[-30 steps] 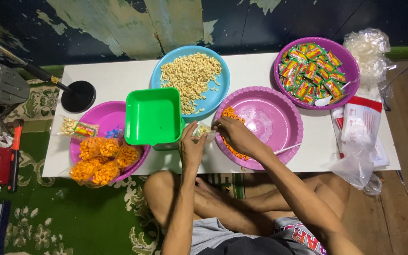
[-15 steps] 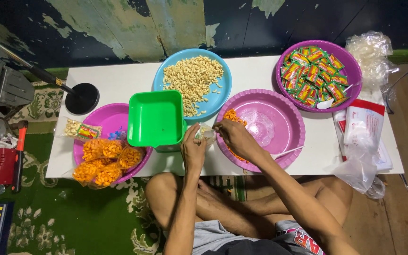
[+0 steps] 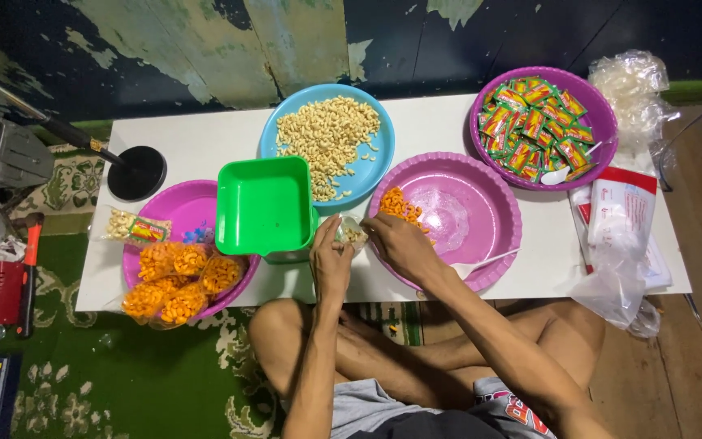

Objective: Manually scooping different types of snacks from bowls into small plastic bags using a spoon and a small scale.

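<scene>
A blue bowl of pale snacks [image 3: 327, 142], a green tub [image 3: 264, 205] and a bowl of sachets [image 3: 542, 126] sit apart.

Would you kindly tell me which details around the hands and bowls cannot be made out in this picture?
Head view only:
- Small clear plastic bag: mostly hidden by the left hand and right hand; its fill level cannot be told.
- Square green plastic tub: hides part of the round blue plastic bowl of pale nuts.
- Printed sachets in the far purple plastic bowl: too small to tell their contents.
</scene>
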